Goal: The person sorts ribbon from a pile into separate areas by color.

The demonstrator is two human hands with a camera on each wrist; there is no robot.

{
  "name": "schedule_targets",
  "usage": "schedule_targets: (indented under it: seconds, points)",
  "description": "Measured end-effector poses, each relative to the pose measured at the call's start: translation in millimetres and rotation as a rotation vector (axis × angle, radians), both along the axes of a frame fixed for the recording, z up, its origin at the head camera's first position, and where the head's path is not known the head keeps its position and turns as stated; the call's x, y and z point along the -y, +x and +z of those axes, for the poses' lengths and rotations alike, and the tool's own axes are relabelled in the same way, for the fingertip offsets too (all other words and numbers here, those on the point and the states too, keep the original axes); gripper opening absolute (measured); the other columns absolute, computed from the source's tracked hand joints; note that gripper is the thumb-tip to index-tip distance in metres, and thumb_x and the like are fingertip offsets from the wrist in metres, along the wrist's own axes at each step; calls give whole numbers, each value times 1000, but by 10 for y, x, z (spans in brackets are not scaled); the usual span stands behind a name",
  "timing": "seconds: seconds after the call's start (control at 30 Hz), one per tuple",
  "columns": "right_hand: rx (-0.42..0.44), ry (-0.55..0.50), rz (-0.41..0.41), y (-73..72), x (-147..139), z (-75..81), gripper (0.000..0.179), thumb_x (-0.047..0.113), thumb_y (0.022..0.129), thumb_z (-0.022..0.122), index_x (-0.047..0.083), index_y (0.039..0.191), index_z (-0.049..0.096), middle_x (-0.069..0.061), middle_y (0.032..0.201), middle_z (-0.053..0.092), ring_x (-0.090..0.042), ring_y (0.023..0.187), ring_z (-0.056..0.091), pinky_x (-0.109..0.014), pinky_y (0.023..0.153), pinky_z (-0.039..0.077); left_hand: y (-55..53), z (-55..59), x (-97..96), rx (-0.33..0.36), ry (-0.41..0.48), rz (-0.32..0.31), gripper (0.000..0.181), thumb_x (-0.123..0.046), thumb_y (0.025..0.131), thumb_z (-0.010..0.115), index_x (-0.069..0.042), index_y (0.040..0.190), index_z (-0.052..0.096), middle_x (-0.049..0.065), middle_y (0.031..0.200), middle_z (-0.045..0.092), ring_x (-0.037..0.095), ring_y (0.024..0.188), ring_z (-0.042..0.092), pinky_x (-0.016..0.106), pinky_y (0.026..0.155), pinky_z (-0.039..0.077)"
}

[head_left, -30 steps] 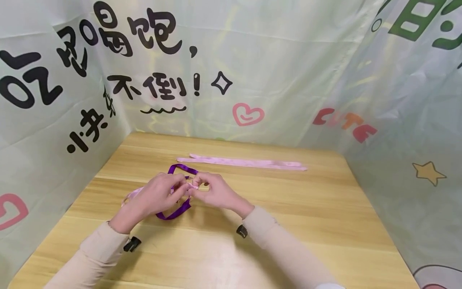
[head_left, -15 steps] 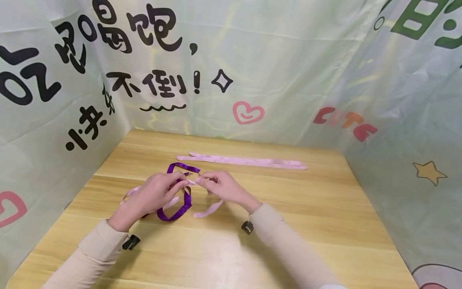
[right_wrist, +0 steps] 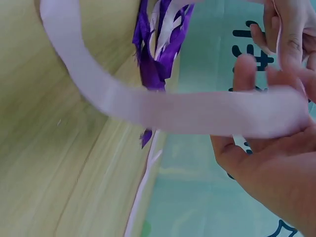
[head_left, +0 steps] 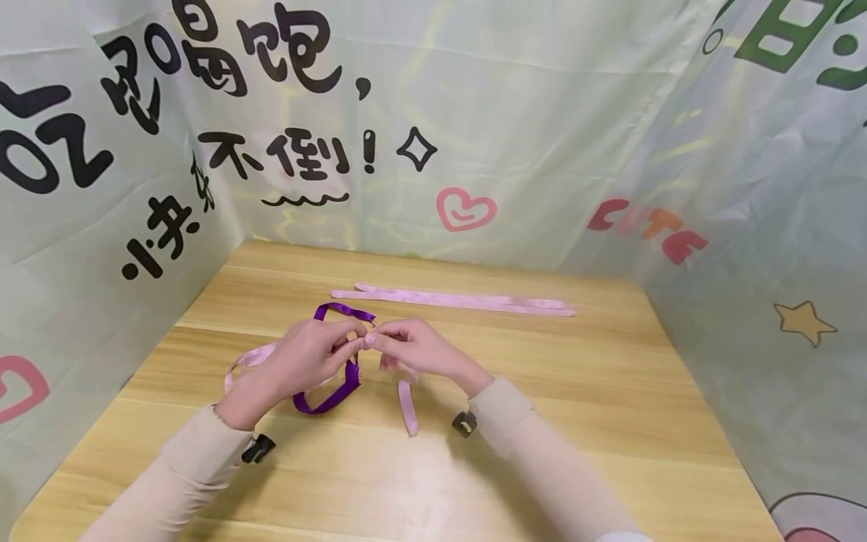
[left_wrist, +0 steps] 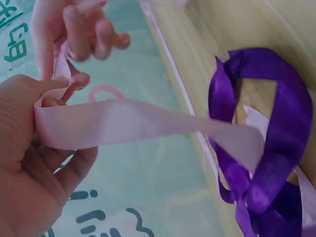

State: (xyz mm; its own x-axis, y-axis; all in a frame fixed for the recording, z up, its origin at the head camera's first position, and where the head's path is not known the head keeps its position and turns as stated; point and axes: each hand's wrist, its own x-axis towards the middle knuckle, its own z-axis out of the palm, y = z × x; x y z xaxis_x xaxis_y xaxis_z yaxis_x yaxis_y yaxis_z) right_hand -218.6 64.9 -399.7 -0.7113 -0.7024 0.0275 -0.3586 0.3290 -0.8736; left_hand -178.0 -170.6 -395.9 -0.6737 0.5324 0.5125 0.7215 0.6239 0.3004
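Observation:
My left hand [head_left: 305,357] and right hand [head_left: 420,350] meet fingertip to fingertip above the table, left of its middle. Both pinch a pale pink ribbon [left_wrist: 128,121]. In the left wrist view, one length runs from my left thumb and fingers down to a looped purple ribbon [left_wrist: 291,113]. Another length of the pink ribbon [right_wrist: 187,112] sweeps away from my right hand [right_wrist: 276,143] and hangs in a curve. In the head view, the purple ribbon [head_left: 332,403] lies below and behind my left hand, which partly covers it. The fingertips hide the pinched part of the pink ribbon.
Pink ribbon strips [head_left: 460,302] lie straight along the back of the wooden table [head_left: 542,444]. A pink loop [head_left: 247,361] rests left of my left hand. Printed cloth walls [head_left: 528,135] rise at the back and both sides.
The pink ribbon's loose end has come into view below my right hand and swung to hang downward. My hands parted slightly, then came together again; the right hand sits a little farther right.

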Motion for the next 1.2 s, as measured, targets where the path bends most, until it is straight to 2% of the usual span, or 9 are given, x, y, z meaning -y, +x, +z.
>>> schedule_targets:
  seconds: [0.13, 0.2, 0.33, 0.53, 0.73, 0.87, 0.97, 1.1, 1.2]
  points:
    - [16, -41, -14, -1, -19, -4, 27, 30, 108, 61, 8, 105, 77, -11, 94, 77, -17, 86, 66, -26, 82, 51, -11, 6, -59, -18, 14, 3, 10, -16, 97, 77, -19, 100, 68, -16, 54, 33, -9, 49, 19, 17, 46, 21]
    - [48, -82, -40, 4, -40, 2, 24, 26, 106, 64, 5, 102, 75, -18, 99, 76, -23, 96, 71, -28, 87, 52, -13, 2, -76, -18, 26, 4, 9, -16, 96, 78, -19, 99, 70, -16, 54, 33, -8, 49, 18, 17, 46, 21]
    - [70, -137, -74, -6, -113, 7, 20, 23, 103, 68, 6, 92, 68, -20, 94, 71, -34, 95, 67, -31, 85, 49, -23, -2, -93, -6, 25, 0, 3, -19, 96, 78, -19, 98, 76, -15, 54, 35, -7, 49, 20, 18, 46, 23]
    - [69, -94, -138, -54, -342, 12, 24, 31, 101, 70, 11, 90, 65, 4, 88, 63, -17, 87, 56, -34, 84, 47, -51, 3, -61, 49, 11, 5, 7, -20, 100, 74, -18, 93, 77, -15, 57, 43, -5, 50, 28, 20, 48, 32]
    - [36, -97, -227, -113, -634, 19, 27, 31, 99, 73, 5, 93, 69, -4, 90, 66, -20, 92, 59, -39, 89, 47, -90, 7, 8, 101, 3, 32, 7, -17, 102, 71, -15, 96, 75, -13, 61, 49, -2, 51, 33, 22, 52, 36]
    - [79, -139, -285, -126, -826, 40, 25, 28, 101, 71, 4, 97, 67, -8, 105, 71, -43, 89, 75, -48, 104, 46, -153, -3, 29, 93, -7, 42, 8, -17, 103, 69, -15, 96, 73, -11, 64, 49, 1, 52, 34, 23, 53, 37]
    - [131, -156, -321, -138, -976, 29, 26, 28, 102, 70, 3, 101, 65, -6, 111, 71, -63, 84, 70, -58, 112, 44, -206, -22, 51, 102, -22, 63, 9, -18, 104, 68, -14, 96, 72, -10, 64, 48, 2, 52, 34, 23, 53, 35]
    - [86, -113, -363, -166, -1177, 5, 22, 30, 101, 72, 8, 103, 69, -20, 79, 70, -59, 68, 67, -56, 111, 44, -271, -47, 90, 115, -42, 96, 8, -17, 105, 66, -13, 101, 72, -9, 64, 49, 3, 51, 33, 24, 51, 32]
    - [23, -71, -396, -188, -1316, -19, 20, 29, 101, 72, 9, 106, 72, -25, 72, 67, -49, 55, 65, -50, 106, 46, -317, -63, 118, 114, -67, 121, 8, -17, 105, 65, -12, 103, 71, -8, 62, 46, 4, 51, 32, 24, 50, 30]
